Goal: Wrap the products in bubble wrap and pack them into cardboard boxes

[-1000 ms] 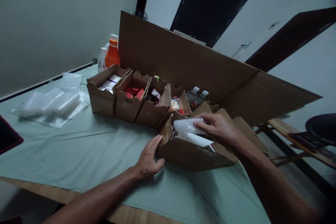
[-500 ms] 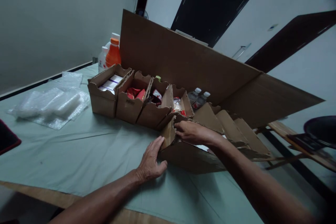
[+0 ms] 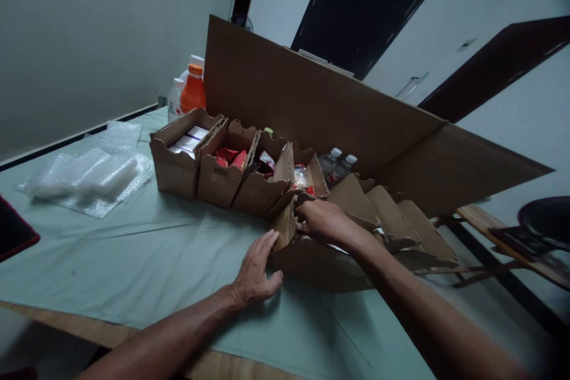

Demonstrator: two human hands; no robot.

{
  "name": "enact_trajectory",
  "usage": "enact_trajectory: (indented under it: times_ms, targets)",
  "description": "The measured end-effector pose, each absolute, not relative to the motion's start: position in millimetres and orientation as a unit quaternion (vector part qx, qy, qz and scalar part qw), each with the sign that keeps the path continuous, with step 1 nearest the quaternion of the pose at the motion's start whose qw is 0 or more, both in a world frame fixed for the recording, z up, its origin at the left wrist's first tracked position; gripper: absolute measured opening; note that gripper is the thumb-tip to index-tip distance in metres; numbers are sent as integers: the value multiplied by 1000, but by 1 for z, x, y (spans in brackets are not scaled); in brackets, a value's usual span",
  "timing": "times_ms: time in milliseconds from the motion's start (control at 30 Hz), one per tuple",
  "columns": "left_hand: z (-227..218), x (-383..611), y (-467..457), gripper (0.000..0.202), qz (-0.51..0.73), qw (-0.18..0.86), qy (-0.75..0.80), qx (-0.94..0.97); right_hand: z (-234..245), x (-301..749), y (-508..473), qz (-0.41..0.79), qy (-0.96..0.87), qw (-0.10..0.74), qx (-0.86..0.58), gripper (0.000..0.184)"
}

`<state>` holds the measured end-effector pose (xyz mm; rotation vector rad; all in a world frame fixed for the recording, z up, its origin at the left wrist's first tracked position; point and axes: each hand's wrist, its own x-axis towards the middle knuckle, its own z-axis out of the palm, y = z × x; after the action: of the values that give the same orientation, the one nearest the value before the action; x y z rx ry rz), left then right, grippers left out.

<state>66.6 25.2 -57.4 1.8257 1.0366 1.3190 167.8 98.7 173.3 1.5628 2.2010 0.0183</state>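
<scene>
My left hand (image 3: pixel 256 270) lies flat on the green cloth with its fingers spread against the left corner of a low cardboard box (image 3: pixel 320 264). My right hand (image 3: pixel 325 221) reaches into that box from above, its fingers curled down over the left end flap (image 3: pixel 287 222). What it touches inside is hidden. A sliver of white (image 3: pixel 378 230) shows in the box behind my right wrist. A row of small open cardboard boxes (image 3: pixel 218 181) stands just behind, holding white packs (image 3: pixel 189 139), red packets (image 3: pixel 229 157) and other small goods.
A tall cardboard sheet (image 3: pixel 312 101) stands behind the boxes. Two small clear bottles (image 3: pixel 336 163) sit by it, an orange bottle (image 3: pixel 193 90) and white bottles (image 3: pixel 174 99) at the far left. Bubble wrap (image 3: pixel 84 175) lies on the left. A wooden frame (image 3: pixel 490 231) and a dark object (image 3: pixel 545 219) are off the table's right edge.
My right hand pushed a bubble-wrapped bundle down into the low box, then slid left to the end flap. The bundle is out of sight now. My left hand stayed put.
</scene>
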Motion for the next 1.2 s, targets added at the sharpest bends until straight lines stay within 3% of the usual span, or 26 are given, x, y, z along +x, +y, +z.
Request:
enact_trajectory:
  times_ms: [67, 167, 267, 333, 500, 600, 833, 967, 1100, 1200]
  targets:
    - [-57, 65, 24, 85, 506, 319, 392, 699, 186, 190, 81, 0, 800, 141, 583, 27]
    - [-54, 61, 21, 87, 509, 308, 389, 704, 191, 245, 27, -18, 770, -103, 630, 32]
    - [-48, 56, 18, 89, 504, 303, 387, 710, 164, 308, -35, 17, 634, -304, 711, 34]
    - [-43, 56, 16, 89, 503, 303, 384, 712, 131, 340, -62, -5, 535, -362, 764, 38]
    - [-33, 68, 22, 93, 513, 338, 389, 687, 62, 352, -52, -163, 511, -422, 731, 65]
    - [-23, 80, 25, 95, 504, 391, 396, 661, 51, 335, -35, -218, 554, -423, 683, 57]
    - [-14, 37, -42, 86, 510, 402, 425, 630, 50, 288, -93, -189, 539, -435, 696, 51]
    - [11, -28, -75, 72, 539, 372, 507, 560, 72, 231, -97, -200, 603, -424, 646, 38]
    - [75, -39, -53, 79, 590, 339, 470, 561, 126, 208, -58, -193, 637, -447, 597, 43]
    - [94, -5, -41, 91, 610, 336, 408, 591, 146, 235, -54, -159, 616, -474, 608, 44]
